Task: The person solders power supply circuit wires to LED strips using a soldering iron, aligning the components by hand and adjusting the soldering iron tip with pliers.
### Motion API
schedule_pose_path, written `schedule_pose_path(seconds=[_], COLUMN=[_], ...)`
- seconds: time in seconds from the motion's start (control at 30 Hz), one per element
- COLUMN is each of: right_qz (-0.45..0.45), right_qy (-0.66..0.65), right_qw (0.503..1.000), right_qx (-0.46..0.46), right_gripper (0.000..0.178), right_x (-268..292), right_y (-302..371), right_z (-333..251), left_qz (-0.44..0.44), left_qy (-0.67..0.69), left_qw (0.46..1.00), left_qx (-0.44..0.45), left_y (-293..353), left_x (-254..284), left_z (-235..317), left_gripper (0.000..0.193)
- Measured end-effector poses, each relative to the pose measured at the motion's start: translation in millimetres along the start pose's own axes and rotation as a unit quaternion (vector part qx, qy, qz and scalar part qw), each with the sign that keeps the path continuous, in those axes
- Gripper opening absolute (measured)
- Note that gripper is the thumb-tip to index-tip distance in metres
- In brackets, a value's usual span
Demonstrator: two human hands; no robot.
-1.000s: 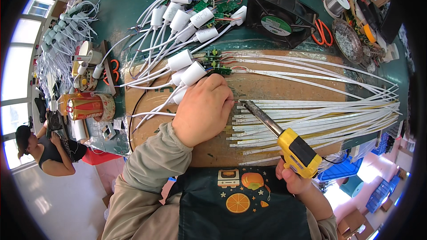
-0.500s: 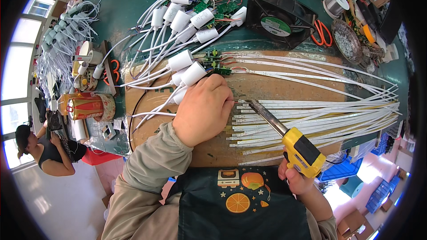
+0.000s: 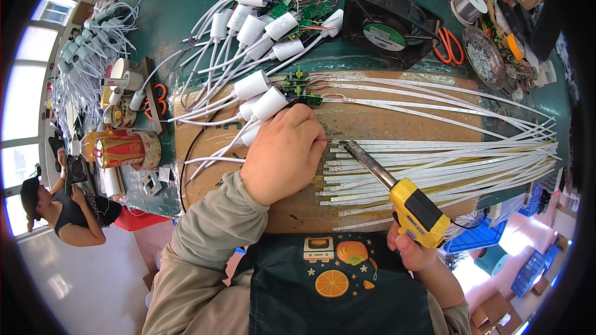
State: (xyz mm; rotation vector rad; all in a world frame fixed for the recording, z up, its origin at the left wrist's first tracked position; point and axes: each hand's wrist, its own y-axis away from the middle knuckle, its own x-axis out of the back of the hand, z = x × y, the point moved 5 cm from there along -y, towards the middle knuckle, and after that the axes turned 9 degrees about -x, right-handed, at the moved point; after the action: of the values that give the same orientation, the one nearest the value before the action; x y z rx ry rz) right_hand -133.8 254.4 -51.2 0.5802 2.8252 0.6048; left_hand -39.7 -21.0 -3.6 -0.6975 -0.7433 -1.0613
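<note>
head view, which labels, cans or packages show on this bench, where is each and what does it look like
Fan label: round, white and green, on the hub of the black square fan at the top of the bench.
Drink can: lying on its side at the left edge, red and gold.
Small box: above the can, white with a red band.
</note>
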Motion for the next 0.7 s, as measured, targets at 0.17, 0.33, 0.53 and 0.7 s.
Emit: schedule_pose_path(seconds=[0.17, 0.33, 0.53, 0.7], right_qz=[0.015, 0.025, 0.024, 0.029], right_qy=[0.003, -0.006, -0.001, 0.003], right_qw=[1.0, 1.0, 1.0, 1.0], right_qx=[0.003, -0.003, 0.001, 0.005], right_gripper=[0.061, 0.061, 0.06, 0.059], right_x=[-0.3, -0.6, -0.9, -0.8], right_y=[0.5, 2.3, 1.0, 0.1], right_z=[-0.2, 2.8, 2.4, 0.9], left_qz=[0.003, 0.006, 0.032, 0.035], left_qy=[0.003, 0.008, 0.015, 0.014], left_qw=[1.0, 1.0, 0.999, 0.999], left_qx=[-0.002, -0.008, -0.019, -0.037], left_y=[0.0, -0.2, 0.6, -0.8], left_x=[-0.3, -0.8, 1.4, 1.6], left_z=[-1.0, -0.2, 0.1, 0.6], left_gripper=[0.01, 0.009, 0.007, 0.007])
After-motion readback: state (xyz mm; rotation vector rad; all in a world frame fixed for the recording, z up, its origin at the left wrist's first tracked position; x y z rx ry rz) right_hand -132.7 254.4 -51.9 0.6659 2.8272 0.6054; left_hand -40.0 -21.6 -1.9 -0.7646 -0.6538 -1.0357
